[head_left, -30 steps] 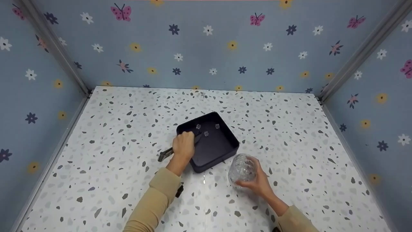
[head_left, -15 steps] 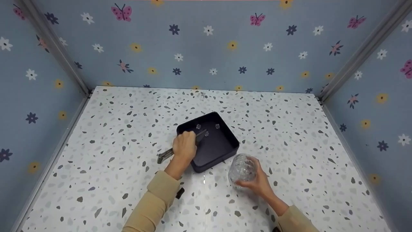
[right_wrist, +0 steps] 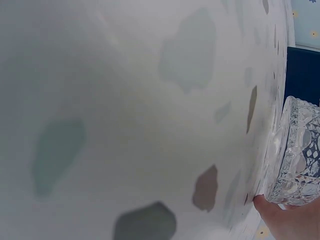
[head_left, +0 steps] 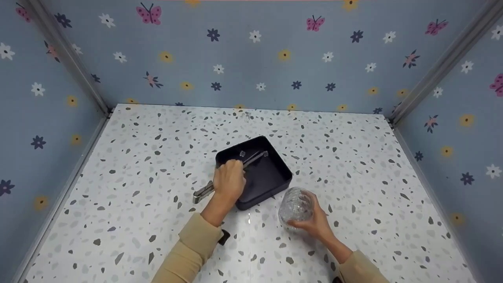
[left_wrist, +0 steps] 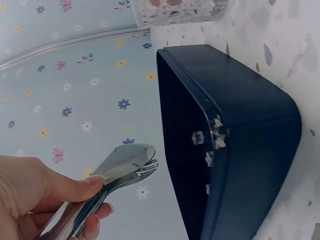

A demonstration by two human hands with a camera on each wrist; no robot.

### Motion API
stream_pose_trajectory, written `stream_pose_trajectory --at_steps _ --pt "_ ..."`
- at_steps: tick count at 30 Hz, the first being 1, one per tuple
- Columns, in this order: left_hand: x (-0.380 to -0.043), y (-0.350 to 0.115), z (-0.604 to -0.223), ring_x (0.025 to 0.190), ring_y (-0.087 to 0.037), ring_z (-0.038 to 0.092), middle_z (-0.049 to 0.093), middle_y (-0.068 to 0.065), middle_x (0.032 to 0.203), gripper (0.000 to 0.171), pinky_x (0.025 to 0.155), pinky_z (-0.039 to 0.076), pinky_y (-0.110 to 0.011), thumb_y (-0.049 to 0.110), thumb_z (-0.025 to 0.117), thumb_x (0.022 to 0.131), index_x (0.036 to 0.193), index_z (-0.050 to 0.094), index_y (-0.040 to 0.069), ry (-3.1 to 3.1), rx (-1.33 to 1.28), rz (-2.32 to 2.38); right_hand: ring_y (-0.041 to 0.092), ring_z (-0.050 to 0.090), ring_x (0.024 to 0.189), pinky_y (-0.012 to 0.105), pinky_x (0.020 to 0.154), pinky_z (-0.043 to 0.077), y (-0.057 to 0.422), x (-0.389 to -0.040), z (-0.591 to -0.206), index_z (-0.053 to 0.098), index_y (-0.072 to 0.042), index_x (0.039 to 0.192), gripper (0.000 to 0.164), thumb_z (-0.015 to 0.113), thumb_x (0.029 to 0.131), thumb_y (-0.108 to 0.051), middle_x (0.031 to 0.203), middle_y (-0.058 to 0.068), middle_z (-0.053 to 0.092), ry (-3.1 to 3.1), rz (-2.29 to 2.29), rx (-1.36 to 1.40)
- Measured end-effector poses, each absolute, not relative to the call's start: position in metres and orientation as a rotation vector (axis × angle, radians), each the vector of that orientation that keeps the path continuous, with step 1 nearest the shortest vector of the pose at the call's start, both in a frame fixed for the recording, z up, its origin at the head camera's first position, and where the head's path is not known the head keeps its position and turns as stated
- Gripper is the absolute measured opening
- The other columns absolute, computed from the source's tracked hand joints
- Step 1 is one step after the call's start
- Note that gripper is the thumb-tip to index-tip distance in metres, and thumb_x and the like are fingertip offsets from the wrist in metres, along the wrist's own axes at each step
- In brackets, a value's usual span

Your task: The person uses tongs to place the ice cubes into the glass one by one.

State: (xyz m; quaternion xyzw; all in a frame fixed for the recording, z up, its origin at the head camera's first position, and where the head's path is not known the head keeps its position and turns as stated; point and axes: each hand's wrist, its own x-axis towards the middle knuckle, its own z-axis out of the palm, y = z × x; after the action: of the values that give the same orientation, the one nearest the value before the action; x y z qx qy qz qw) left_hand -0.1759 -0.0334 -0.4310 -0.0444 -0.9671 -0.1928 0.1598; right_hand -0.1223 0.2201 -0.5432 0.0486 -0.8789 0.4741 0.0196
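Note:
In the head view my left hand [head_left: 229, 179] grips metal serving tongs [head_left: 203, 192] over the left side of a dark square tray [head_left: 271, 177]. The left wrist view shows the tongs [left_wrist: 127, 162] have one spoon-shaped end and one forked end, with nothing between them. Small clear cubes lie in the tray, one cube [head_left: 242, 153] near the back wall and another cube [head_left: 265, 153] by the tong tips. A third cube [left_wrist: 208, 189] shows in the left wrist view. My right hand [head_left: 320, 221] holds a patterned clear glass [head_left: 292, 206] just right of the tray's near corner.
The speckled white tabletop [head_left: 157, 220] spreads around the tray on all sides. Flowered blue panels [head_left: 251, 51] close off the back, left and right. A dark strap piece [head_left: 224, 237] is at the left wrist.
The tongs have moved to the right and deeper across the tray, their tips now by the right-hand cube. The middle cube is now covered. My right hand and the glass have stayed put.

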Motion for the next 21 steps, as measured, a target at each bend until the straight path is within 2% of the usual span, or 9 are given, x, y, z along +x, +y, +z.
stream_pose_trajectory --at_steps 6,21 --pt "-0.168 -0.028 -0.421 0.057 -0.028 0.060 0.059 -0.009 0.066 0.002 0.046 0.046 -0.036 0.001 0.066 0.072 0.071 0.065 0.000 -2.731 -0.152 -0.554 0.028 0.044 0.113 0.044 0.093 0.033 0.220 -0.122 -0.543 0.035 -0.014 0.130 0.094 0.085 0.051 -0.027 0.125 0.010 0.047 -2.735 1.456 0.142" --pt "-0.144 -0.016 -0.403 0.059 -0.028 0.061 0.059 -0.007 0.069 0.016 0.048 0.046 -0.036 0.011 0.070 0.073 0.087 0.068 0.003 -2.657 -0.249 -0.617 0.029 0.044 0.114 0.045 0.093 0.033 0.220 -0.123 -0.543 0.034 -0.014 0.130 0.096 0.086 0.050 -0.028 0.126 0.010 0.046 -2.728 1.465 0.153"
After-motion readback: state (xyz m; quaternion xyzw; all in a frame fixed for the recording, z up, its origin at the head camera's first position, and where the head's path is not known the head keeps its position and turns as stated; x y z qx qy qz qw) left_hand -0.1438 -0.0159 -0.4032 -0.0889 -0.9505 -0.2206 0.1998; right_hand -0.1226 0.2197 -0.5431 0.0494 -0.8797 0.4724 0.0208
